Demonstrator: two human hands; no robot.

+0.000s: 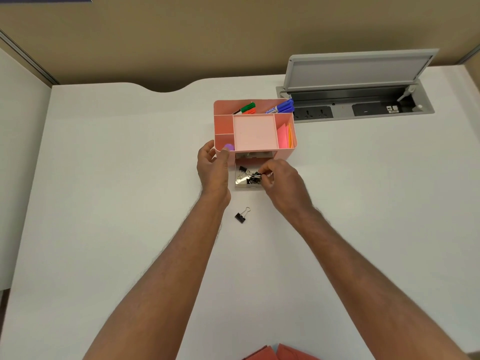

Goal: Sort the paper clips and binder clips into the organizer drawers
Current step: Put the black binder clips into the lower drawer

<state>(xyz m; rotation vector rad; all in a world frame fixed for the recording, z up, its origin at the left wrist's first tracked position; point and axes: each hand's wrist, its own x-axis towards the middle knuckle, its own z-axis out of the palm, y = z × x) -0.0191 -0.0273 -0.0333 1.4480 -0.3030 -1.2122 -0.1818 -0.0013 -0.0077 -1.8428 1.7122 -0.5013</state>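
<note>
A pink desk organizer point(285, 150) stands mid-table with its clear drawer point(240, 187) pulled out toward me. Several black binder clips point(244, 170) lie in the drawer. My right hand point(283, 185) hovers over the drawer's right side, fingertips pinched on a black binder clip point(257, 175) just above the pile. My left hand point(211, 167) rests against the organizer's front left corner, fingers curled on its edge. One more black binder clip point(242, 215) lies on the table in front of the drawer, between my forearms.
Markers point(283, 107) and a green and orange pen point(248, 108) sit in the organizer's back compartment, sticky notes point(285, 137) on the right, a purple object point(229, 146) at front left. An open power socket hatch point(363, 100) lies behind right. Red paper point(280, 354) shows at the near edge.
</note>
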